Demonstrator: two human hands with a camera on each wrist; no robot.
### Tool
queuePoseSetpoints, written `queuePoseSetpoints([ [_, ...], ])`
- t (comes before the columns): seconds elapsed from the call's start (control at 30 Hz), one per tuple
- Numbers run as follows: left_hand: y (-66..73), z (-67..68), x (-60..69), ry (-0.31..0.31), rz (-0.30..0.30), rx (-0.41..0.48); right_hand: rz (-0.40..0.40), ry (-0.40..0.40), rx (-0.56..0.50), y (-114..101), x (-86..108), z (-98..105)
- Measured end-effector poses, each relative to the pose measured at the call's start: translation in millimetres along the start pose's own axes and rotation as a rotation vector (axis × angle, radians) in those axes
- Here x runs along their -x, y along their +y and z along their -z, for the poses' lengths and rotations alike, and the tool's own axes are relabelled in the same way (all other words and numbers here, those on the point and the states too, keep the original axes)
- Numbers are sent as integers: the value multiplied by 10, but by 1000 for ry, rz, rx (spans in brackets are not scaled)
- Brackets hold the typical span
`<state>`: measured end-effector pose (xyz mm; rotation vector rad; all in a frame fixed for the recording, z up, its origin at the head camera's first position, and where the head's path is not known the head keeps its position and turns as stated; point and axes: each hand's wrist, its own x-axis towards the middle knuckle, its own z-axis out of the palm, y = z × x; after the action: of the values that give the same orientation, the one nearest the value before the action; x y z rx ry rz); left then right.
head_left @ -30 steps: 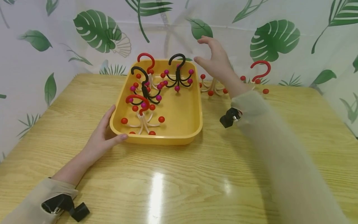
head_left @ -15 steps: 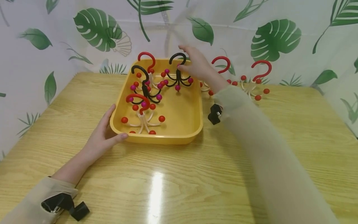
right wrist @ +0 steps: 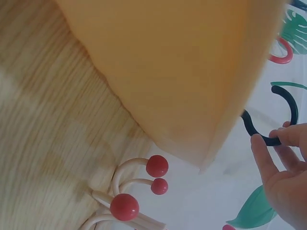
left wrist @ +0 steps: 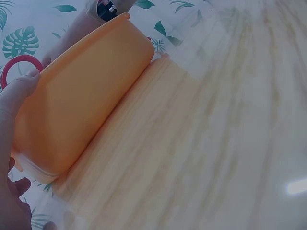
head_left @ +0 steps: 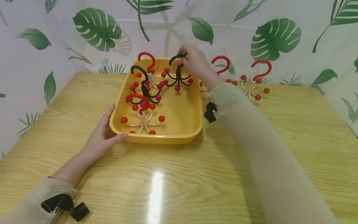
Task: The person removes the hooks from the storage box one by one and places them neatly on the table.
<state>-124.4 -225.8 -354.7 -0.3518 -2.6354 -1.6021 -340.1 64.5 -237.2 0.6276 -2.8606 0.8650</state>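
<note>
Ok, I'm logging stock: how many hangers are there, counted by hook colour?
Red-hooked hangers: 4
Black-hooked hangers: 2
Total: 6

A black, hook-topped hanger with curved arms ending in magenta balls (head_left: 178, 74) stands upright, its bent top pinched by the right hand (head_left: 194, 59) and its arms spread below that hand. A yellow, rectangular plastic tray with rounded corners (head_left: 179, 112) surrounds the arms and rests on the bench (head_left: 134, 165), its near corner against the left hand (head_left: 102, 138).
</note>
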Motion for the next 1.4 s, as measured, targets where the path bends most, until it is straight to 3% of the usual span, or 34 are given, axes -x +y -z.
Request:
queuePoseSetpoints([
  [0.5, -16, -4, 6, -5, -7, 19, -82, 99, -54, -108, 91, 154],
  [0.83, -9, 3, 17, -7, -15, 26, 3, 199, -104, -190, 327, 370],
  [1.1, -1, 3, 17, -3, -8, 13, 38, 229, -126, -225, 589, 512],
  [1.4, 1, 2, 0, -10, -14, 21, 85, 305, -145, -141, 837, 660],
])
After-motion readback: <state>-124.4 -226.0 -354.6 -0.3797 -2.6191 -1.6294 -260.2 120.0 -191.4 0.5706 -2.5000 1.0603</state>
